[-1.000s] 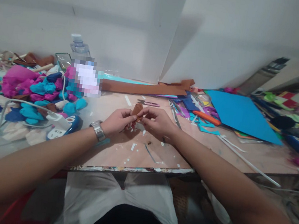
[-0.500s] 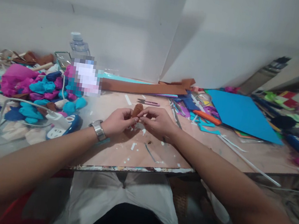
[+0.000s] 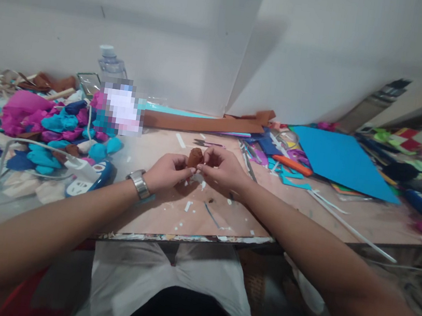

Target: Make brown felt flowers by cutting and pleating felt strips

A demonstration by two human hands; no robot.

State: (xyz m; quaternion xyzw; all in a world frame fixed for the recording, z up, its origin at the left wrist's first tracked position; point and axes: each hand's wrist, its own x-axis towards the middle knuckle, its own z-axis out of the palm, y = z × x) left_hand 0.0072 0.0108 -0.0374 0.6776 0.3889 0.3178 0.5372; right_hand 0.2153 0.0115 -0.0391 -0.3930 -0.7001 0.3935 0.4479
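A small brown roll of crinkled paper (image 3: 195,159), probably crepe, is held above the table between my two hands. My left hand (image 3: 168,174) wraps its fingers and thumb round the left side and bottom of the roll. On the other side, my right hand (image 3: 223,169) has its thumb tip at the lower right edge of the roll, with the fingers curled beside it. Just behind lies a pair of thread snips (image 3: 208,144). A flat brown strip (image 3: 203,124) stretches across the back of the table. Small white scraps (image 3: 188,206) lie in front of my hands.
Pink and blue crumpled paper pieces (image 3: 61,120) are heaped at left, with a power strip (image 3: 92,180) and its cable nearby. A water bottle (image 3: 112,65) stands behind a blurred bright patch. To the right are a blue sheet (image 3: 346,161), an orange cutter (image 3: 292,165) and a white stick (image 3: 354,228).
My right fingers have spread a little and shifted slightly right and up, showing more of the brown roll. My left hand stays almost in place.
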